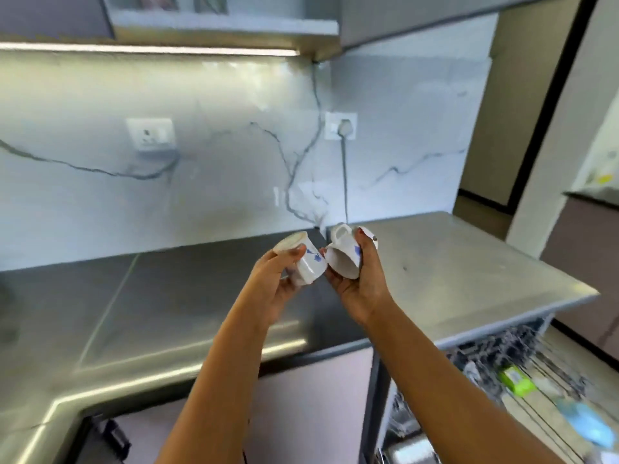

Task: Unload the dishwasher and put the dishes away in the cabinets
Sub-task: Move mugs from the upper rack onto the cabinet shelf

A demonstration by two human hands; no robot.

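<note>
Two white cups, each with a small blue flower-like motif on its side, are held side by side in the air above the grey countertop (160,296), in front of a marble-veined backsplash (234,145) with a wall socket (150,135). No writing on either cup can be made out.

The left hand (278,289) grips the left cup (306,266), fingers and thumb curled round its body. The cup lies tilted on its side, one round end pointing up and left.

Just beside it, the right hand (363,289) wraps the right cup (343,262), thumb over the outer wall. Its open mouth faces the camera and its loop handle is uppermost.

At lower right, the open dishwasher (522,343) shows a wire rack holding a green object (514,380) and a blue object (586,425), both too blurred to read.
</note>
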